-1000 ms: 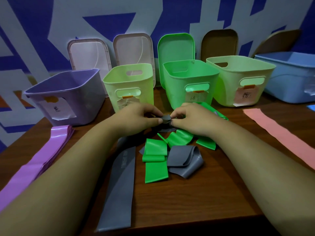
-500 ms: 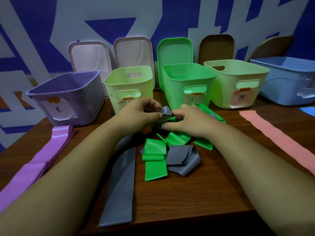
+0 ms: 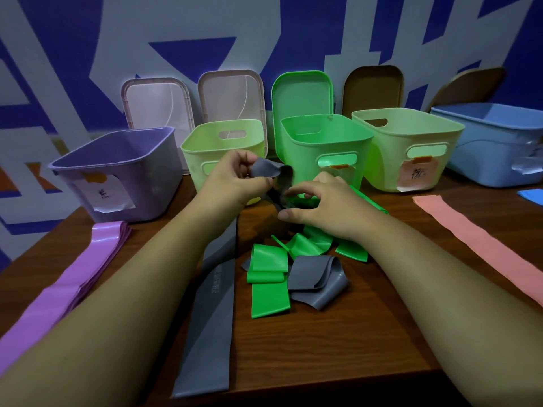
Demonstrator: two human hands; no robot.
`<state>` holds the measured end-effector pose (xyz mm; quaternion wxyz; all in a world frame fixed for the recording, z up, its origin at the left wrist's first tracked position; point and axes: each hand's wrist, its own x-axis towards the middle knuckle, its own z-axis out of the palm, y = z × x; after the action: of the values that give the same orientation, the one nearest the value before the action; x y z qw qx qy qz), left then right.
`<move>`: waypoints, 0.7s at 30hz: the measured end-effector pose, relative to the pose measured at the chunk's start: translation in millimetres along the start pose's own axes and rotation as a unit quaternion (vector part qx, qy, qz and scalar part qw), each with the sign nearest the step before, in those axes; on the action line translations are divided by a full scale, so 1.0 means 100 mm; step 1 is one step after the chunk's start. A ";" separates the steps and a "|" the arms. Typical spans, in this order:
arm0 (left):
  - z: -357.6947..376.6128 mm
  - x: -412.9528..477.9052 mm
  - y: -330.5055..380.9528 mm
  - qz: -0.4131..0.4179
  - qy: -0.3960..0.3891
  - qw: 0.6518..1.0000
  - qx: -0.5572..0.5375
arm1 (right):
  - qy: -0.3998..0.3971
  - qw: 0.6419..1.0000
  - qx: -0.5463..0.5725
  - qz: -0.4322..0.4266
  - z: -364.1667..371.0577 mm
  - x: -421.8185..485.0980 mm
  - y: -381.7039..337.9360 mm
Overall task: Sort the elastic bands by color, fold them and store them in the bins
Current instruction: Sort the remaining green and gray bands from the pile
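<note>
Over the table (image 3: 323, 348), before the green bin (image 3: 305, 154), my left hand (image 3: 232, 183) pinches the limp grey band (image 3: 266, 171) by its end; whether my right hand (image 3: 326, 207) grips it I cannot tell.

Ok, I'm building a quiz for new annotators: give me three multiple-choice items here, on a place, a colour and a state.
1. Where does the purple band lie?
A. in the blue bin
B. on the table's left side, before the purple bin
C. under a lid

2. What colour is the long band on the right?
A. black
B. yellow
C. pink

3. What is the left hand doing?
A. pinching a raised grey band
B. lying flat
C. gripping a bin

B: it runs from that bin's foot. C: plainly salmon-pink. A: thumb and fingers pinch it above the table.
</note>
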<state>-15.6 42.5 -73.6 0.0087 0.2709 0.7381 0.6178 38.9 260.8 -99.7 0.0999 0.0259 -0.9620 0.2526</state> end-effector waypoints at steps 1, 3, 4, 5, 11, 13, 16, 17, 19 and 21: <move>0.00 0.00 0.01 0.000 0.003 1.000 -0.004 | 0.001 1.000 -0.001 0.000 -0.01 0.00 0.02; 0.01 0.00 0.02 -0.002 0.010 1.000 -0.019 | -0.002 1.000 -0.008 0.004 -0.02 0.00 0.05; 0.01 0.00 0.03 -0.001 0.014 0.999 -0.030 | -0.005 1.000 -0.014 0.006 -0.03 0.00 0.06; 0.01 0.01 0.04 0.003 0.021 0.999 -0.042 | -0.009 1.000 -0.020 0.008 -0.03 -0.01 0.07; 0.01 0.00 0.28 0.049 0.065 0.991 -0.104 | 0.005 0.999 -0.017 0.032 -0.03 -0.04 0.14; -0.02 0.04 0.41 0.069 0.081 0.988 -0.110 | 0.004 0.999 -0.024 0.041 -0.05 -0.05 0.15; -0.09 0.14 0.68 0.080 0.094 0.988 -0.095 | 0.019 0.998 -0.032 0.055 -0.09 -0.07 0.15; -0.10 0.16 0.77 0.083 0.088 0.989 -0.087 | 0.023 0.998 -0.031 0.058 -0.10 -0.08 0.14; -0.11 0.20 0.96 0.089 0.075 0.991 -0.071 | 0.020 0.997 -0.041 0.063 -0.12 -0.10 0.13; -0.11 0.24 1.11 0.093 0.070 0.991 -0.060 | 0.013 0.996 -0.054 0.065 -0.14 -0.12 0.11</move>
<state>3.4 52.2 38.5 -0.0849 0.2936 0.6700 0.6765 51.6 277.0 -95.6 0.0975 -0.0454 -0.9726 0.2061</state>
